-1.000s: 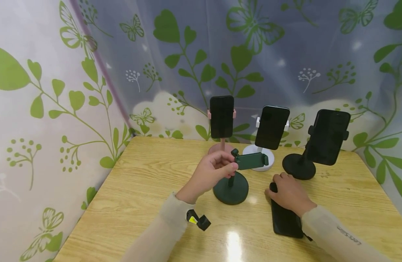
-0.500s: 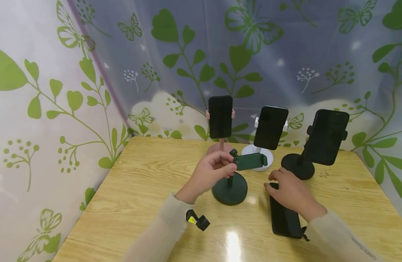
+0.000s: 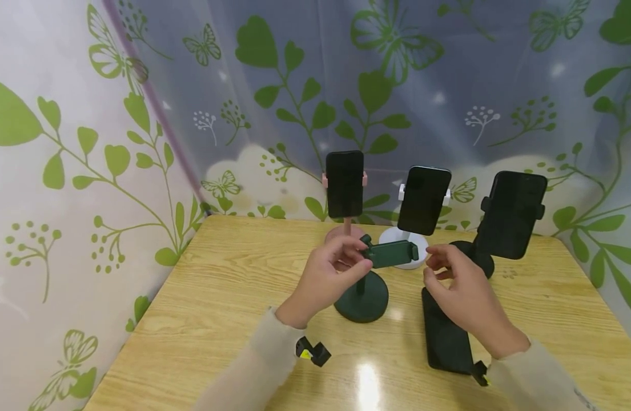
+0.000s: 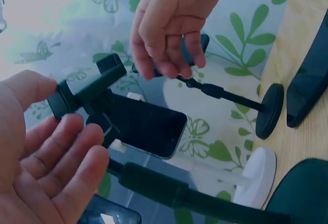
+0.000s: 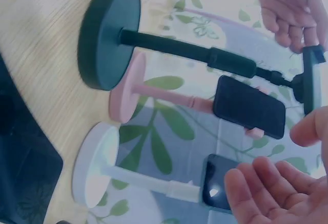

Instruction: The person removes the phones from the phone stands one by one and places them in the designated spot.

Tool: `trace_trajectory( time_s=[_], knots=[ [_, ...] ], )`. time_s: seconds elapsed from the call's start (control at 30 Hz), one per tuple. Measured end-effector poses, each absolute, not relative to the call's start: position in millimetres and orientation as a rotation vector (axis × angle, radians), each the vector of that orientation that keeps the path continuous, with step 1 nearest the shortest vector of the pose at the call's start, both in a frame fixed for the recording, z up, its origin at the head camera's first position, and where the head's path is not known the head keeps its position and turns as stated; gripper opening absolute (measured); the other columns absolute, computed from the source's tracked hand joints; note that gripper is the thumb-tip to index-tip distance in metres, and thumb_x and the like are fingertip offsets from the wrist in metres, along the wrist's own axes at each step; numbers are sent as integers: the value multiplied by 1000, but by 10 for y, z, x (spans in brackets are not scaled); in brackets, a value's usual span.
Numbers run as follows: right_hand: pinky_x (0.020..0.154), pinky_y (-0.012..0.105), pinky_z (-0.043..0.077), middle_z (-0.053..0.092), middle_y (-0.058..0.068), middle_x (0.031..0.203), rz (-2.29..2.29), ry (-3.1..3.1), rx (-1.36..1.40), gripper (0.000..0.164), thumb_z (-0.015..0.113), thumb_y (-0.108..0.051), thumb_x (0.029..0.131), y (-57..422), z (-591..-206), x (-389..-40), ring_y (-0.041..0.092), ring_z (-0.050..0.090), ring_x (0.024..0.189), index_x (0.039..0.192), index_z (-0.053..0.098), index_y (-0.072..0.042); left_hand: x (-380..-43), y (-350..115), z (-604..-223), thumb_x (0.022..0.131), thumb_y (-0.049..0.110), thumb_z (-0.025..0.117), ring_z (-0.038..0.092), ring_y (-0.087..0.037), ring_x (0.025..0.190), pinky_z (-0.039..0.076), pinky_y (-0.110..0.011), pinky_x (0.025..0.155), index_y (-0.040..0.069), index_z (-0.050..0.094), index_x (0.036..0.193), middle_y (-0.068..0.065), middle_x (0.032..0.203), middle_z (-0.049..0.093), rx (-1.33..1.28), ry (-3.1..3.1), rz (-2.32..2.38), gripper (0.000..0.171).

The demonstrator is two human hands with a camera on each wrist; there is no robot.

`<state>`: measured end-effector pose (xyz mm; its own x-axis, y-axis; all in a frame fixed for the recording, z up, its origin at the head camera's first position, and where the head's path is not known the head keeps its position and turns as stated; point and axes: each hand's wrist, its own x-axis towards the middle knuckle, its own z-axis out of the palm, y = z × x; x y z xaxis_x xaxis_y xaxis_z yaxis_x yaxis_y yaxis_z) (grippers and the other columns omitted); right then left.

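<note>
A dark green phone stand (image 3: 364, 302) stands on the table, its clamp head (image 3: 391, 254) turned sideways above the round base. My left hand (image 3: 325, 275) pinches the left end of that clamp between thumb and fingers. My right hand (image 3: 466, 291) hovers just right of the clamp's other end, thumb and fingers apart and holding nothing. Below the right hand a black phone (image 3: 446, 337) lies flat on the table, its upper part overlapped by the hand in the head view. The right wrist view shows the green stand's telescoping pole (image 5: 174, 47).
Behind stand three more phone stands, each clamping a phone upright: a pink stand (image 3: 348, 224), a white stand (image 3: 389, 235) and a black stand (image 3: 483, 264). A patterned curtain (image 3: 294, 114) hangs behind the wooden table (image 3: 233, 274) and along its sides.
My right hand has lifted off the black phone and moved up beside the clamp's right end. My left hand keeps its pinch on the green clamp, nearly in place.
</note>
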<state>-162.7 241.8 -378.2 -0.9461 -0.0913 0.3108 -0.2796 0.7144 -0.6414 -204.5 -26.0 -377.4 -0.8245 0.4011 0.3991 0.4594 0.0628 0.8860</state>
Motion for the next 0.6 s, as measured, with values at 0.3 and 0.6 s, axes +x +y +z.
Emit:
trace_trajectory(
  time_s=[0.3, 0.6],
  knots=[
    [83, 13, 52, 65, 5, 119, 1097, -2566, 454, 49, 65, -7, 99, 2309, -3723, -1559, 20, 63, 108, 146, 52, -7, -1980, -237, -3733, 96, 16, 76, 70, -14, 97, 60, -33, 85, 8, 64, 124, -6, 105, 76, -862, -2294, -1953, 32],
    [79, 31, 61, 62, 2, 120, 1050, -2522, 595, 54, 66, -1, 96, 2294, -3716, -1510, 16, 62, 104, 148, 52, -9, -1936, -255, -3698, 96, 12, 76, 71, -16, 91, 60, -31, 83, 5, 66, 126, -10, 104, 77, -831, -2260, -2018, 32]
  ],
)
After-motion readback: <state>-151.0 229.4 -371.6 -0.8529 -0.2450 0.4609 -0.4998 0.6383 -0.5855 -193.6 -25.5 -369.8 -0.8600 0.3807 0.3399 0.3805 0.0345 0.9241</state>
